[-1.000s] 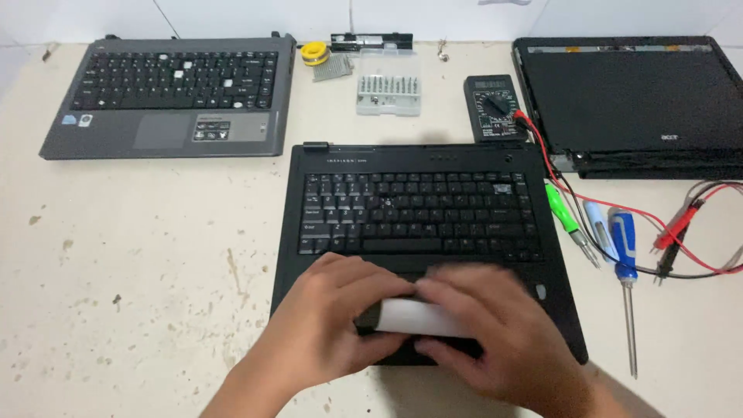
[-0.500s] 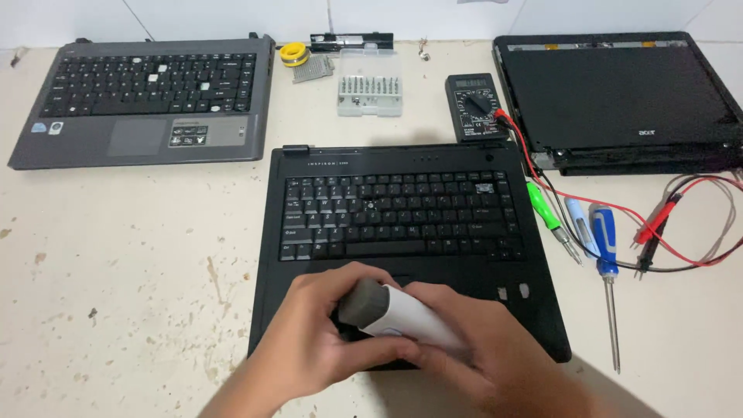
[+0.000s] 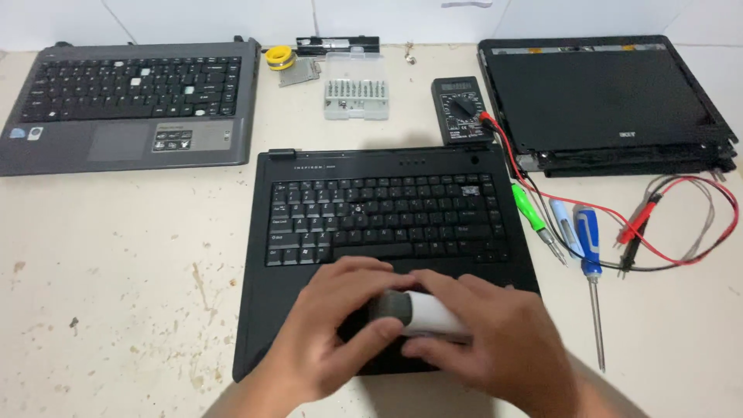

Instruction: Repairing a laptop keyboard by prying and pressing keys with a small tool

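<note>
Nearest the camera, both hands meet over the palm rest of the black laptop base (image 3: 387, 232). Left hand (image 3: 329, 340) and right hand (image 3: 495, 348) share one small object: a white cylinder with a dark grey end cap (image 3: 418, 312), lying roughly level, cap toward the left.

Grip: the left thumb and fingers are closed around the grey cap end; the right hand is wrapped over the white body, fingers covering most of it.

Change from the earlier frames: a second ago the cylinder lay flat between the hands with only the white body showing. Now the capped end is exposed and the left fingers have settled onto it. Judged from this, the cap end is being worked while the body is held steady. Whether the cap is turning or pulling, cannot tell.

The cylinder sits just above the touchpad area and hides it.

Mid-distance, right of the black base: a green-handled screwdriver (image 3: 526, 209), a blue-handled screwdriver (image 3: 590, 244), and red and black probe leads (image 3: 658, 224) trailing across the desk (image 3: 116, 271).

Farther back: a digital multimeter (image 3: 462, 110), a clear bit case (image 3: 356, 87), a yellow roll (image 3: 279, 56), a grey laptop base (image 3: 131, 104) at left, and a black closed laptop (image 3: 604, 101) at right.
</note>
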